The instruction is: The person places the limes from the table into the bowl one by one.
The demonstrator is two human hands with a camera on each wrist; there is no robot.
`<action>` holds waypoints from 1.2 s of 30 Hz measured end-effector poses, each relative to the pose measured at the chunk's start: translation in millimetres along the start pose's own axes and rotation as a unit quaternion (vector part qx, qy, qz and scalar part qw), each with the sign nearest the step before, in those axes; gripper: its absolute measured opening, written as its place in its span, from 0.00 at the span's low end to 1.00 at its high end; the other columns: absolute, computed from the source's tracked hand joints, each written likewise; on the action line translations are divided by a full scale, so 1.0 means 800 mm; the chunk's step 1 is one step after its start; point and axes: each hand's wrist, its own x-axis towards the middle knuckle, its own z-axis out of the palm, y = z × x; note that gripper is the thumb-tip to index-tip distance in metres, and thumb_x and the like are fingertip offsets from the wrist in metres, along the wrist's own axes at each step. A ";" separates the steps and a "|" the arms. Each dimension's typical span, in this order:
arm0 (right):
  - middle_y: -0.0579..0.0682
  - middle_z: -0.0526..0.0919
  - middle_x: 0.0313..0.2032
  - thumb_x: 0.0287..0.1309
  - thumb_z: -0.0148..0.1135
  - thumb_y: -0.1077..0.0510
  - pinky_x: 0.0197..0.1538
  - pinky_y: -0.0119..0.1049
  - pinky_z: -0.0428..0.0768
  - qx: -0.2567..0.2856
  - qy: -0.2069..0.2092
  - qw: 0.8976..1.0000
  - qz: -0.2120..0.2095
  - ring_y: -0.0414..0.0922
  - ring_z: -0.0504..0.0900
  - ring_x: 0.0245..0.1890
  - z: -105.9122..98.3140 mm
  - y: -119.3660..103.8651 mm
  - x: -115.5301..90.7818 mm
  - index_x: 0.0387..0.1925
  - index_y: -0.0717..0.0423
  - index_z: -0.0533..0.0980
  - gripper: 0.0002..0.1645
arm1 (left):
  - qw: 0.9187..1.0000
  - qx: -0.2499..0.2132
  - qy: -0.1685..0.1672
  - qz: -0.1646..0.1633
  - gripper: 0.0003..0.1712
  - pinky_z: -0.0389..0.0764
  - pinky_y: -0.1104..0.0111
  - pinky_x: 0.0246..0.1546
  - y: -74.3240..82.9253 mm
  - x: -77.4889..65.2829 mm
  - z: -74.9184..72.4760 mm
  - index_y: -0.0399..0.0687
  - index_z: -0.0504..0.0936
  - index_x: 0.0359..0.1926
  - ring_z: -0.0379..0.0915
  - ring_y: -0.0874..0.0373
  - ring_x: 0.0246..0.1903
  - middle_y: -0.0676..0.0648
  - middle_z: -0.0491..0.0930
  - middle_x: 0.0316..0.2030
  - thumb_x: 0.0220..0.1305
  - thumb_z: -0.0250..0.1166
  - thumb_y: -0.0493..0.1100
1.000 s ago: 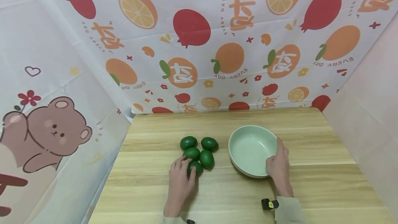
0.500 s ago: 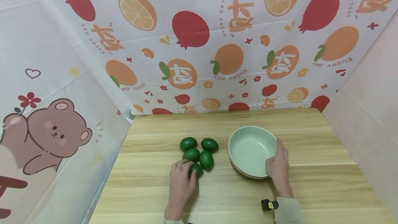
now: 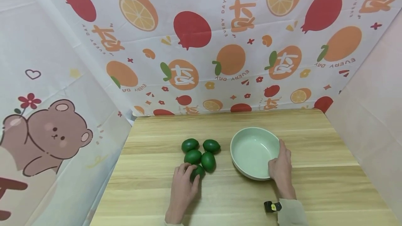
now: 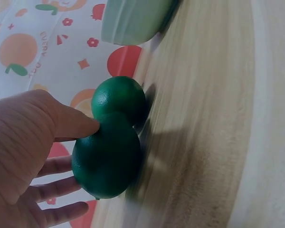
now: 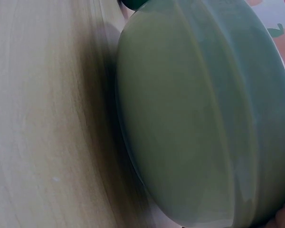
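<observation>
Dark green limes lie in a small cluster on the wooden table in the head view. My left hand (image 3: 184, 188) pinches the nearest lime (image 3: 198, 172), thumb on one side and fingertips on the other. This lime (image 4: 107, 159) sits low by the table in the left wrist view, with another lime (image 4: 118, 97) just behind it. On the right, my right hand (image 3: 281, 166) grips the rim of a pale green bowl (image 3: 251, 154), thumb over the edge and fingers outside. The bowl's outer wall (image 5: 180, 114) fills much of the right wrist view. Nothing lies inside the bowl.
The other limes, including one at the back left (image 3: 190, 145) and one at the back right (image 3: 211, 145), lie close together left of the bowl. A fruit-print cloth (image 3: 216, 44) hangs behind the wooden table (image 3: 232, 198).
The fingers of my left hand have closed in slightly around the nearest lime. My right hand and the bowl have stayed in place.
</observation>
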 end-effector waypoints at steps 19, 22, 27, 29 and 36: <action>0.73 0.56 0.70 0.53 0.42 0.74 0.59 0.63 0.77 0.006 0.000 1.000 0.015 0.67 0.70 0.58 0.002 0.003 0.001 0.82 0.50 0.39 0.55 | 0.998 -0.021 -0.054 -0.034 0.35 0.81 0.49 0.57 -0.003 -0.006 0.003 0.47 0.80 0.54 0.76 0.41 0.57 0.39 0.76 0.57 0.41 0.83 0.36; 0.72 0.56 0.70 0.54 0.42 0.74 0.59 0.63 0.77 0.006 0.002 1.000 0.015 0.67 0.70 0.57 0.003 0.003 0.001 0.82 0.50 0.39 0.55 | 0.997 -0.022 -0.067 -0.042 0.33 0.80 0.48 0.59 -0.004 -0.007 0.004 0.48 0.80 0.54 0.74 0.40 0.59 0.38 0.77 0.60 0.44 0.82 0.36; 0.72 0.56 0.70 0.53 0.43 0.75 0.59 0.62 0.77 0.011 -0.004 1.000 0.017 0.66 0.70 0.57 0.002 0.001 0.001 0.82 0.48 0.38 0.56 | 0.996 -0.025 -0.069 -0.049 0.32 0.79 0.46 0.59 -0.003 -0.009 0.006 0.48 0.80 0.53 0.74 0.38 0.59 0.37 0.77 0.60 0.45 0.80 0.34; 0.72 0.56 0.70 0.53 0.43 0.75 0.58 0.62 0.77 0.011 -0.007 1.000 0.019 0.66 0.70 0.57 0.002 0.001 0.001 0.82 0.48 0.38 0.57 | 0.997 -0.026 -0.063 -0.047 0.32 0.79 0.45 0.57 -0.002 -0.010 0.006 0.48 0.79 0.53 0.76 0.39 0.57 0.37 0.78 0.58 0.44 0.80 0.34; 0.72 0.57 0.69 0.53 0.43 0.74 0.56 0.61 0.79 0.006 -0.003 1.000 0.012 0.66 0.72 0.55 0.001 0.001 0.001 0.82 0.49 0.38 0.56 | 0.997 -0.041 -0.054 -0.047 0.34 0.83 0.47 0.52 0.001 -0.013 0.007 0.49 0.79 0.51 0.80 0.42 0.51 0.40 0.78 0.52 0.41 0.82 0.33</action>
